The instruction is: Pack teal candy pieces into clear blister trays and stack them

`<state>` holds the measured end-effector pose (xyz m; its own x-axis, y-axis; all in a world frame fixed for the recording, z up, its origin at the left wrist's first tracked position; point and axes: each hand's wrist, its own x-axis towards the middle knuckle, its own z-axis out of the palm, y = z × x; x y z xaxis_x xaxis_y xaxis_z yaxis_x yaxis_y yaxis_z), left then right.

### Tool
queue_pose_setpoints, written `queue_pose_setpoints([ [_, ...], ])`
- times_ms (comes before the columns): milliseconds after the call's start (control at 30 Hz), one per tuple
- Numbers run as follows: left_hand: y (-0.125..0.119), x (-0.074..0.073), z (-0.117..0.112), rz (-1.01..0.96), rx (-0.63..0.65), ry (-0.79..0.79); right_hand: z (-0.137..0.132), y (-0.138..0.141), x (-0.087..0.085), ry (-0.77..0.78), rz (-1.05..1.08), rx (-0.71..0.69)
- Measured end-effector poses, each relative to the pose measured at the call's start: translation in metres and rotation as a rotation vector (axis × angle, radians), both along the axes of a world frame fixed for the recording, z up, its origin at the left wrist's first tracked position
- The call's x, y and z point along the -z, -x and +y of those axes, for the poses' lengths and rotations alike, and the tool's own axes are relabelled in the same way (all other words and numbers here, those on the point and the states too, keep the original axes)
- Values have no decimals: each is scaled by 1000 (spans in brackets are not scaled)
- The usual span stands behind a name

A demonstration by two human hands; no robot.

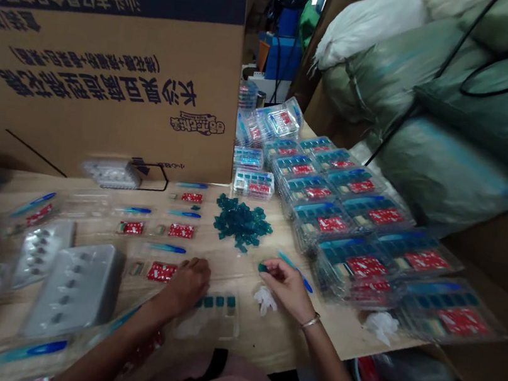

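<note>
Currently, my right hand [284,287] is closed in a pinch, the fingertips [270,268] gripping one small teal square [263,268], with a slim blue plastic stick [294,271] lying just beyond the hand and a silver bracelet [310,320] on that wrist. My left hand [187,285] lies palm down with the fingers curled, directly beside a clear plastic blister tray [209,327] that has a row of teal squares seated along its upper edge; I cannot tell whether this hand grips anything. Both hands are over a light wooden table [270,339]. A loose pile of teal squares [242,222] lies on the table ahead of my hands, between the laid-out items on the left and the packed goods on the right. To the left are further blue sticks [168,248], red printed cards [161,272] and grey moulded trays [74,291]. To the right, filled blister packs [349,224] stand in overlapping stacks, each showing teal squares and a red card. A crumpled white plastic scrap [265,299] lies just beside my right hand. A large printed cardboard carton [103,47] stands at the far left of the table, and bulging green sacks [449,130] are heaped at the far right
</note>
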<state>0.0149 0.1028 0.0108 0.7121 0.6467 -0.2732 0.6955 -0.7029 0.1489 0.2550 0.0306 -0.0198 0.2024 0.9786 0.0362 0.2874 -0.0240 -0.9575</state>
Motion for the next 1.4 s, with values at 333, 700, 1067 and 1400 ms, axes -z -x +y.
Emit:
queue_pose_setpoints([
  [333,21,16,4,14,10,11,52,27,6,-146,-443,-261],
  [700,3,0,15,-43,-71,0,55,32,-2,-81,-293,-190],
  [1067,-45,0,60,-13,58,79,-7,25,-2,-9,-150,-47],
  [1400,-18,-19,38,-860,-569,11,-12,56,-16,28,262,-36],
])
